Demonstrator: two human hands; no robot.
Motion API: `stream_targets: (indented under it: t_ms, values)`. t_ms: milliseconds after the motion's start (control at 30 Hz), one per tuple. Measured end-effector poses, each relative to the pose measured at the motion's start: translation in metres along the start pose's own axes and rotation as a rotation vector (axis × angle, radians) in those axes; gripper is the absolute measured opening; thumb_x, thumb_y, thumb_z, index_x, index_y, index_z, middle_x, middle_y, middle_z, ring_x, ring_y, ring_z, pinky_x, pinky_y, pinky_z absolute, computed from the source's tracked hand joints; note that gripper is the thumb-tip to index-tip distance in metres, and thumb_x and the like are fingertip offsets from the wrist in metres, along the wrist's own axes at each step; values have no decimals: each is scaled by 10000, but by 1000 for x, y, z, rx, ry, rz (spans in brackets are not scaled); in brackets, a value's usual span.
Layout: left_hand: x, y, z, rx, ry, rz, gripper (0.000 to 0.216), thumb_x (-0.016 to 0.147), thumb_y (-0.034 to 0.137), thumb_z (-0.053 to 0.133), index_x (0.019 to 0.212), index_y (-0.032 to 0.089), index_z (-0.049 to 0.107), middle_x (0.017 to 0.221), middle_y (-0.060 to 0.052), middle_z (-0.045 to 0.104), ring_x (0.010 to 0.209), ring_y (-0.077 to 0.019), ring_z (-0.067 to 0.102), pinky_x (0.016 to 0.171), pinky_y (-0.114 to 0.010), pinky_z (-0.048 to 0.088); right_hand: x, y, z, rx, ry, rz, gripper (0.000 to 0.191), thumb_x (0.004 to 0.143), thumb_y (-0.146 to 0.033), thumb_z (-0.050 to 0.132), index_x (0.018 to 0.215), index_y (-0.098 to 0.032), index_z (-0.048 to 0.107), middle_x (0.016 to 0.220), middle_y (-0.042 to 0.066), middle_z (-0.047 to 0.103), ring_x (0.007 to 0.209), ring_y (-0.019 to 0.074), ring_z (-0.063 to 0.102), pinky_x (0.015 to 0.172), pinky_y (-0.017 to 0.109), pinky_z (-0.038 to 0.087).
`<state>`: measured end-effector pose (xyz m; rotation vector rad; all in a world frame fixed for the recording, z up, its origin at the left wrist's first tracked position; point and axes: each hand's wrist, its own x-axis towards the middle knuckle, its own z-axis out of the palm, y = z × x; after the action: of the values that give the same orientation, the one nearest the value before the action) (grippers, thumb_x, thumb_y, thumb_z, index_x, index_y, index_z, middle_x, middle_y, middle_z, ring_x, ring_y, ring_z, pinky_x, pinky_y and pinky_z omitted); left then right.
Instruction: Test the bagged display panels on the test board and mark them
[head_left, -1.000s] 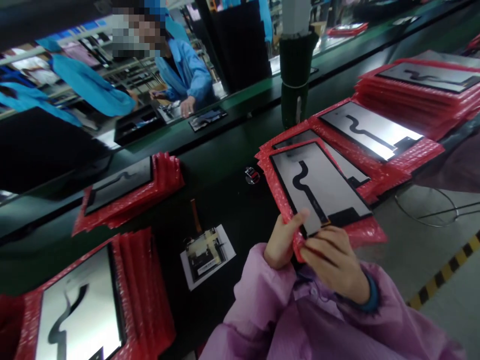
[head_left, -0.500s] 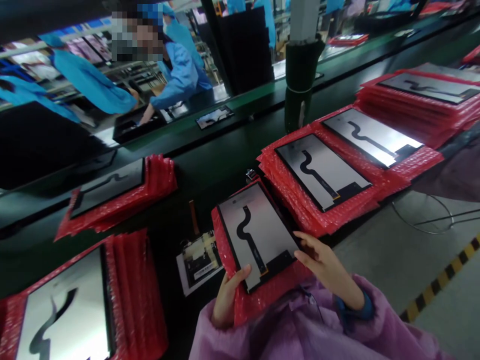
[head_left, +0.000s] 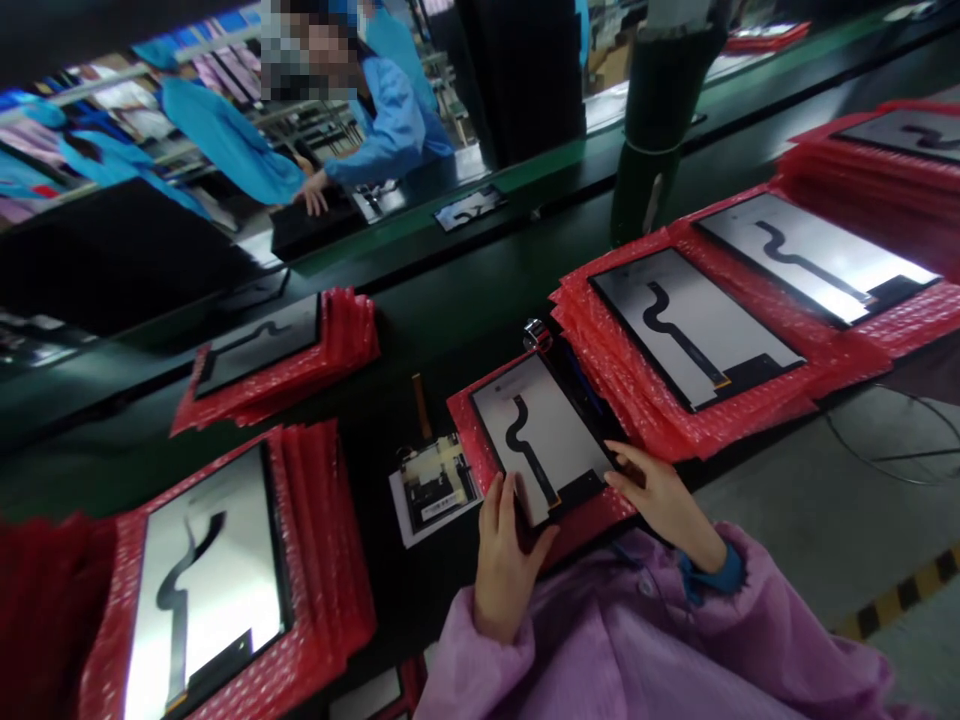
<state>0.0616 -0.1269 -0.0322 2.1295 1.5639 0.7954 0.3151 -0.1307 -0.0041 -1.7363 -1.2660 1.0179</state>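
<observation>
A flat LCD panel (head_left: 559, 415) with a grey back and a black S-shaped flex cable lies face down in front of me on a red bubble-wrap bag (head_left: 577, 530). My left hand (head_left: 510, 560) comes over the panel's lower left corner, fingers on the left edge and thumb by the bottom edge. At the right edge, the thumb and fingers of my right hand (head_left: 660, 500) grip the lower side. To the left of the panel, a small circuit-board assembly (head_left: 435, 485) with a brown flex strip rests on a white sheet.
Red bubble-wrap stacks topped with panels stand at right (head_left: 690, 330), far right (head_left: 810, 255), left (head_left: 210, 570) and back left (head_left: 262, 345). A dark green post (head_left: 664, 90) rises from the bench. Behind it, a co-worker in blue (head_left: 397, 120) reaches over a black tray.
My left hand has moved from under the bag's left side to over the panel's lower left corner. The panel now sits lower and flatter. The whole view has shifted.
</observation>
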Motion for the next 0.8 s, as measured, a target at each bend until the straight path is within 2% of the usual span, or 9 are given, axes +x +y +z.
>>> stream_targets:
  t_ms: [133,233,333,433,533,633,700,733,800]
  values:
    - [3,-3,0,21,21,33,775,927,393,681,1584,292,283,1550,-171,442,1460,-352,441,1140,-575,472,1,-3,-8,-123,-136,-67,587,808,-270,636,1389,-200,589,1023,53,691,855,174,658,873,360,573]
    - [8,-3,-3,38,23,67,735,946,392,656,1579,297,294,1543,-169,454,1442,-339,468,1136,-554,482,2,-9,-7,-297,-113,-127,524,853,-194,555,1375,-177,598,1048,70,692,866,177,674,858,351,583]
    - [8,-3,-5,81,11,99,731,953,398,644,1579,273,287,1514,-175,490,1415,-333,499,1119,-541,501,-7,-17,-6,-585,-79,-209,443,914,-147,447,1315,-107,628,1123,130,687,865,206,695,812,374,593]
    - [5,-2,-10,112,-8,127,695,957,393,641,1558,240,325,1499,-176,509,1399,-323,515,1111,-520,509,-20,-37,-10,-849,-83,-395,370,965,-183,416,1229,-92,659,1130,153,690,900,247,700,756,393,591]
    - [13,-4,-24,84,-13,160,601,960,395,640,1492,215,425,1433,-156,577,1338,-288,571,1091,-468,527,-13,-71,-13,-887,-182,-621,341,981,-246,481,1266,-134,630,1102,115,699,931,242,688,758,370,586]
    - [48,-14,-47,65,90,150,337,988,360,581,1293,218,599,1271,-113,677,1219,-253,640,1063,-431,532,25,-106,3,-829,-305,-747,334,988,-236,488,1289,-151,606,1157,109,682,1019,244,660,883,395,569]
    - [83,-27,-61,144,201,37,228,992,347,543,1135,211,657,1160,-113,703,1159,-271,650,1071,-463,506,61,-118,24,-808,-342,-765,311,988,-239,486,1246,-135,625,1170,132,672,1045,252,647,932,407,550]
    - [102,-34,-67,197,230,-42,246,981,346,541,1123,182,656,1156,-144,692,1162,-302,636,1068,-492,495,78,-120,36,-804,-331,-766,307,983,-233,487,1229,-121,633,1210,153,658,1129,277,622,995,436,526]
    - [136,-49,-73,282,247,-239,370,941,348,581,1218,105,611,1258,-228,633,1235,-372,578,1055,-543,478,104,-116,56,-765,-319,-760,353,958,-246,540,1271,-99,613,1306,184,624,1248,313,574,1073,484,490]
